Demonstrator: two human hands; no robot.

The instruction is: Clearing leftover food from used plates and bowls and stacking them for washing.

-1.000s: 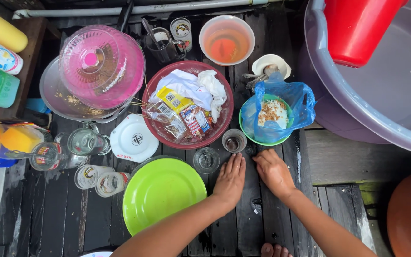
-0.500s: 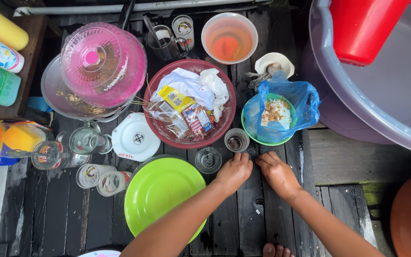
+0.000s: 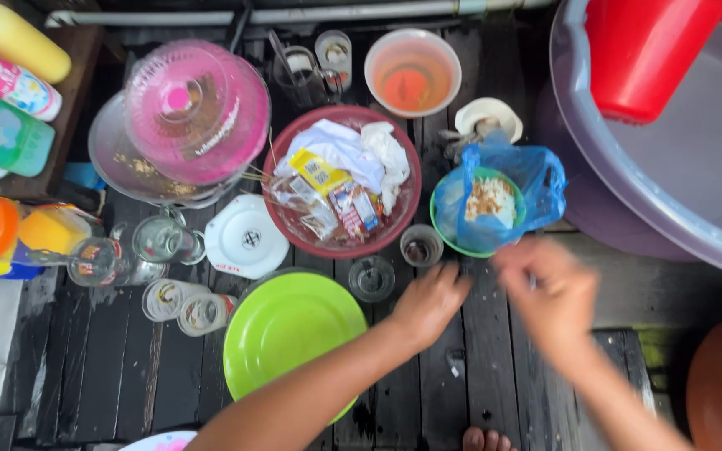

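Observation:
My left hand (image 3: 430, 301) rests on the dark wet planks (image 3: 470, 359) with its fingers curled in, just below a small tumbler (image 3: 420, 246) and a clear glass (image 3: 372, 277). My right hand (image 3: 549, 292) is a blur in the air to the right, below a green bowl (image 3: 438, 225) lined with a blue plastic bag (image 3: 545, 179) holding food scraps. Whether it holds anything cannot be made out. A lime green plate (image 3: 294, 330) lies left of my left forearm.
A red bowl (image 3: 412, 196) holds wrappers and tissue. Around it lie a white saucer (image 3: 246, 236), a pink domed cover (image 3: 196, 108), several glasses (image 3: 185, 305) and detergent bottles (image 3: 2, 125). A grey basin (image 3: 628, 167) with a red bucket (image 3: 649, 50) fills the right.
Both hands lay flat together on the planks, then curled their fingers. Now my right hand has lifted and swung quickly right, while my left hand stays down, curled.

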